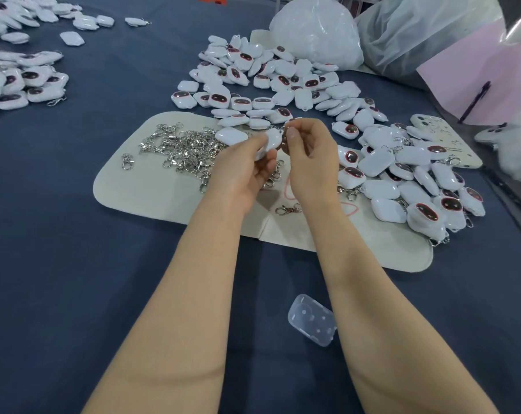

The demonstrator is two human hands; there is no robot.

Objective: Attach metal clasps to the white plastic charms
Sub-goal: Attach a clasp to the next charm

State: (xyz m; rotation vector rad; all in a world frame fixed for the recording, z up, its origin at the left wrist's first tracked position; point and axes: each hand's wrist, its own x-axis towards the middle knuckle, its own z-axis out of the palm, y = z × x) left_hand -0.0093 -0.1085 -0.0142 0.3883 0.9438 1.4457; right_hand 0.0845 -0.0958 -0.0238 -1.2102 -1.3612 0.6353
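Note:
Above a cream mat (151, 192), my left hand (247, 168) pinches a white plastic charm (271, 139) by its edge. My right hand (310, 156) curls its fingers at the charm's right end; whatever it pinches there is too blurred to tell. Silver metal clasps (187, 147) lie heaped on the mat left of my hands. One loose clasp (287, 209) lies on the mat below my right hand. White charms with dark red-rimmed faces are piled behind my hands (271, 82). More charms, some with clasps on them, lie to the right (408, 180).
A clear plastic case (311, 319) lies on the dark blue cloth (74, 264) near my right forearm. More charm piles (26, 82) sit at the far left. Plastic bags (316, 31) and a pink sheet (477, 73) stand at the back right.

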